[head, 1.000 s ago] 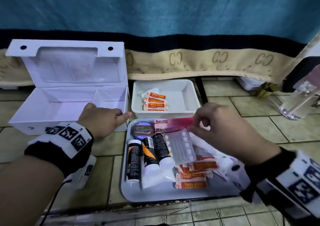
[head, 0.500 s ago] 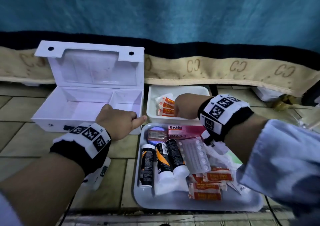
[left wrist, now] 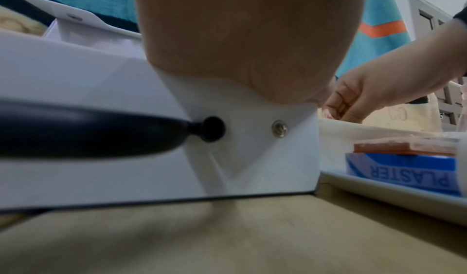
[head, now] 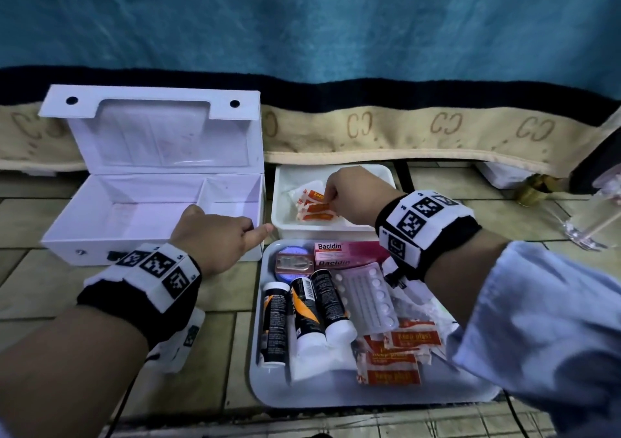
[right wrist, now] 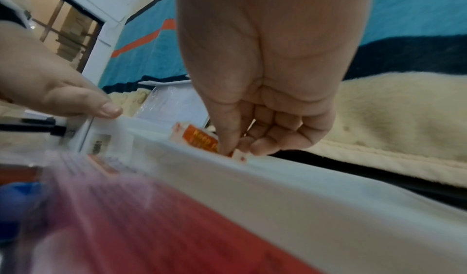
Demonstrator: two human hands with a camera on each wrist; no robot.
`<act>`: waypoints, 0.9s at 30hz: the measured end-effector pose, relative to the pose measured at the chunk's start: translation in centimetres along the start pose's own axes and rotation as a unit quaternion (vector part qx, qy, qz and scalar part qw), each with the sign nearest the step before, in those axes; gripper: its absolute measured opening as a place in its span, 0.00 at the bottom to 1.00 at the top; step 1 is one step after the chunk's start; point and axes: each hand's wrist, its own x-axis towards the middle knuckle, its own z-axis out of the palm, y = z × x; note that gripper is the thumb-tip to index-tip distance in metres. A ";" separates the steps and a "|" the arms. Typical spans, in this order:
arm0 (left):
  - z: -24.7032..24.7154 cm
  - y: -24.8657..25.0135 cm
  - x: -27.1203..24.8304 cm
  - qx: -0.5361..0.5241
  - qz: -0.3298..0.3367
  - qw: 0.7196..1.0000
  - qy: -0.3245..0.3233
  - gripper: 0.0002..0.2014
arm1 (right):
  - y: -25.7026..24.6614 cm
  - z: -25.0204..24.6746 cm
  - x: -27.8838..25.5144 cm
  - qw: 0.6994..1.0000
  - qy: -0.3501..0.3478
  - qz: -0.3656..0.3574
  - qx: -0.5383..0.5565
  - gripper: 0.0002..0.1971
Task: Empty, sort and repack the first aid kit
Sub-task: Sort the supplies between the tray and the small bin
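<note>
White plastic surrounds the work: the first aid kit box [head: 151, 216] stands open and bare at the left of the head view, a small white tub [head: 336, 229] sits beside it at centre, and a flat tray [head: 336, 394] lies just below the tub, all on the tiled floor.

The right hand [head: 356, 195] reaches into the tub, and in the right wrist view its thumb and forefinger pinch an orange plaster strip [right wrist: 202, 140] by one end, the other fingers [right wrist: 278, 134] curled loosely beside it. More strips [head: 316, 207] lie piled in the tub. The left hand [head: 215, 236] rests on the front right corner of the box, knuckles bent and thumb stretched toward the tub; whether its fingertips grip the wall I cannot tell.

The step looks like sorting plasters into the tub. To do it well, lay the pinched strip flat and lined up with the pile, then let go low so it does not flutter aside. Several plasters [head: 393, 360] still lie in the tray's lower right, overlapping beside a blister pack [head: 366, 300], three tubes [head: 302, 316] and a Bacidin carton [head: 346, 253]; lift them one at a time by an end so the thin wrappers do not drag neighbours along.
</note>
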 end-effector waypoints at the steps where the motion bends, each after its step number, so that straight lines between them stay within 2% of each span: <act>1: -0.1 0.0 0.0 -0.006 -0.001 1.000 -0.005 0.17 | 0.1 -0.3 -0.2 1.000 0.012 0.005 0.016 0.11; 5: 0.0 0.0 0.0 0.007 0.008 1.000 -0.008 0.17 | 0.6 -1.3 -1.0 0.996 0.046 0.008 0.082 0.10; 9: 0.1 -0.2 0.0 0.035 0.019 0.999 -0.014 0.17 | 0.6 -0.8 -0.9 1.000 0.011 0.015 0.024 0.14; 11: 0.1 -0.2 0.1 0.030 0.019 0.999 -0.018 0.18 | 0.5 -0.5 -0.8 0.999 -0.005 0.019 0.034 0.14; 18: -0.2 0.0 -0.1 -0.001 0.003 1.000 -0.016 0.17 | 0.4 -0.9 -0.9 0.997 0.011 0.029 0.071 0.07; 22: 0.0 0.0 0.0 -0.029 -0.008 0.999 -0.014 0.14 | 0.5 -0.9 -0.8 0.993 0.019 0.042 0.104 0.07; 26: 0.3 -0.2 0.1 -0.041 -0.023 0.999 -0.006 0.17 | 0.7 -1.0 -0.8 0.990 0.038 0.055 0.126 0.01; 27: 0.3 -0.2 0.1 -0.036 -0.021 0.999 -0.008 0.16 | 0.7 -1.0 -0.7 0.989 0.043 0.053 0.130 0.03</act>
